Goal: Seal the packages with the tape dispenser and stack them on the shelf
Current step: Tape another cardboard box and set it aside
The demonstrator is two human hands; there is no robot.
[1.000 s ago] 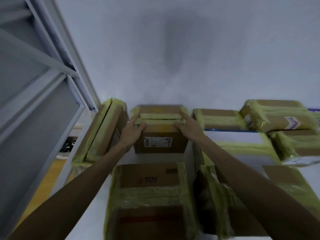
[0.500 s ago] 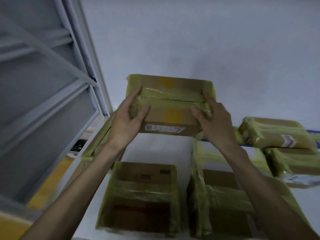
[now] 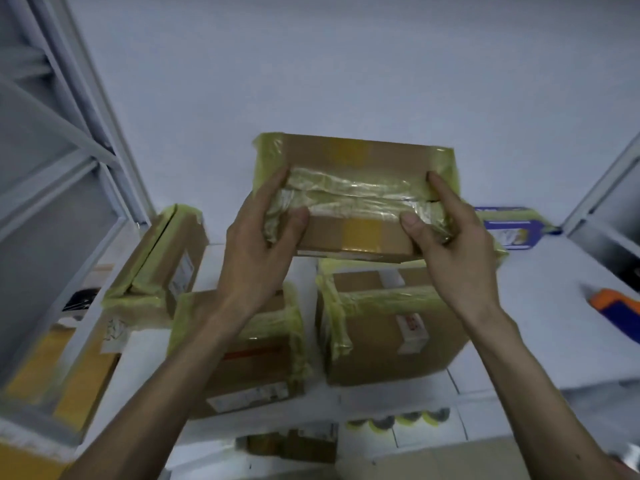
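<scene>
Your left hand [image 3: 254, 237] and right hand [image 3: 450, 247] clasp the ends of the taped box [image 3: 346, 150], raised at 12 o'clock above the shelf [image 3: 540, 271]. It looks light and stiff, but the tape is probably slick, so grip under the bottom corners

This looks like a packing and store room for parcels. Many brown cardboard boxes wrapped in yellow-green sticky tape [image 3: 242, 358] sit close together on a flat white shelf [image 3: 540, 306]. Some have white paper labels [image 3: 246, 398] stuck on them. One more taped brown box [image 3: 353, 157] is held up above the others. A blue and white packet [image 3: 509, 233] lies at the back. A tall grey metal rack frame [image 3: 86, 150] stands at the left. An orange and blue tool [image 3: 616, 303], partly cut off, lies on the shelf at the right. Behind it all is a plain white wall [image 3: 346, 64].
</scene>
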